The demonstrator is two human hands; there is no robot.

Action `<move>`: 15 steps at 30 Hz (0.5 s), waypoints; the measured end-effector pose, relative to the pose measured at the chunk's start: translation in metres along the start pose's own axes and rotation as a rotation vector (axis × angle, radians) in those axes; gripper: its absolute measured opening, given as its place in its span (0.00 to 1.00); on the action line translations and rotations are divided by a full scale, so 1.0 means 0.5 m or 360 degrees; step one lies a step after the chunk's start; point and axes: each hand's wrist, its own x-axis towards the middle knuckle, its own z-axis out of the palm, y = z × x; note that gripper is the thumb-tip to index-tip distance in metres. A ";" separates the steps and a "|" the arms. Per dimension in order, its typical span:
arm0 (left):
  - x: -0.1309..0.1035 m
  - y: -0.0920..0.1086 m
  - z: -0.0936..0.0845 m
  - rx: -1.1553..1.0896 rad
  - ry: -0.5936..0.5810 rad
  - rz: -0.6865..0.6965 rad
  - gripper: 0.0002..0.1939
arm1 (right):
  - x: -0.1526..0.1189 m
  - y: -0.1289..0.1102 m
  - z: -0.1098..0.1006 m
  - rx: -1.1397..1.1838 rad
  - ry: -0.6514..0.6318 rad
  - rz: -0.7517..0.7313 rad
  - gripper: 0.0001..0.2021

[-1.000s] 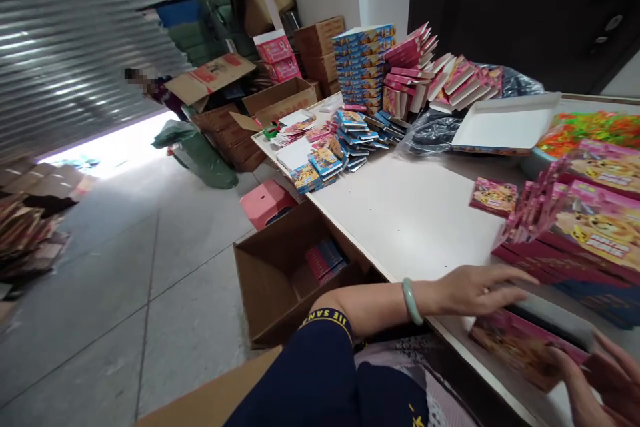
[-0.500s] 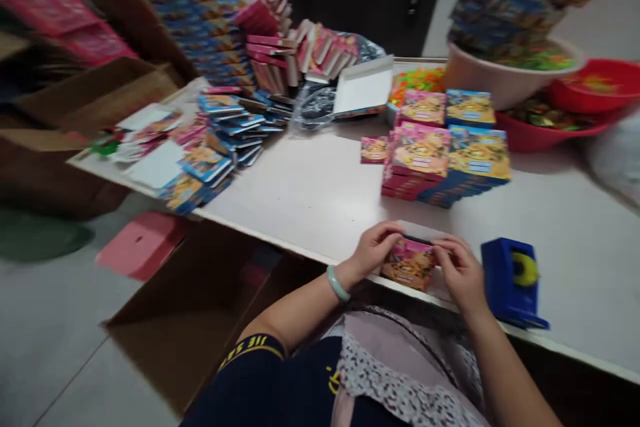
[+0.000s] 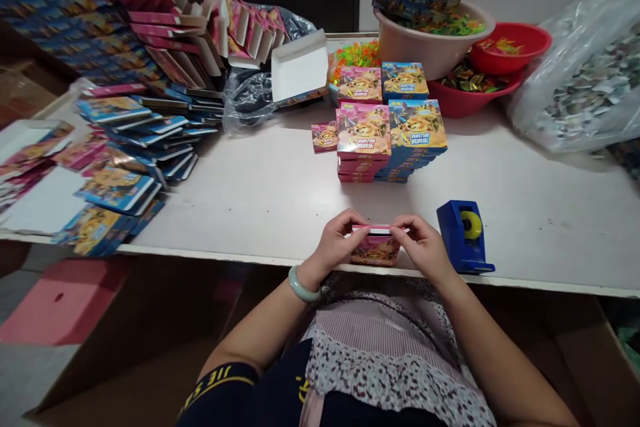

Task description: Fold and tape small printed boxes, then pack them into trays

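Observation:
A small pink printed cardboard box (image 3: 376, 252) stands at the table's front edge, with a dark gap under the white edge of its lid flap. My left hand (image 3: 341, 239) grips the flap's left end between thumb and fingers. At the other end, my right hand (image 3: 417, 240) pinches the same flap. To the right of my right hand sits a blue tape dispenser (image 3: 457, 240) with a yellow roll. Beyond my hands rise stacks of pink boxes (image 3: 364, 130) and blue boxes (image 3: 417, 127).
Folded blue cartons (image 3: 120, 190) and pink cartons (image 3: 175, 33) crowd the left. An open white-lined box (image 3: 300, 70) lies behind. A pale tub (image 3: 415, 47), red basins (image 3: 463, 100) and a plastic bag of small pieces (image 3: 575, 93) stand back right. A pink stool (image 3: 65, 300) is below left.
My view has swung right and levelled, so the bag at the right shows more fully. The flap's white edge is now visible between my thumbs; both hands still hold the box.

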 end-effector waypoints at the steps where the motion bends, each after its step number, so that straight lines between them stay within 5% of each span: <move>1: 0.000 -0.001 -0.001 -0.0010 -0.0002 0.0020 0.07 | -0.002 -0.002 -0.001 -0.0015 -0.0007 -0.0021 0.10; 6: -0.012 -0.010 -0.030 0.0132 -0.0218 0.0457 0.04 | -0.025 0.008 -0.025 -0.0218 -0.0141 -0.0473 0.04; 9: -0.026 -0.018 -0.051 0.0252 -0.0428 0.0655 0.12 | -0.040 0.025 -0.030 -0.0290 -0.0169 -0.0739 0.08; 12: -0.033 -0.021 -0.054 0.0309 -0.0447 0.0658 0.14 | -0.049 0.034 -0.013 -0.0319 -0.0086 -0.0809 0.10; 15: -0.032 -0.015 -0.036 0.0270 -0.0270 0.0448 0.12 | -0.058 0.026 -0.003 -0.0295 -0.0059 -0.0697 0.09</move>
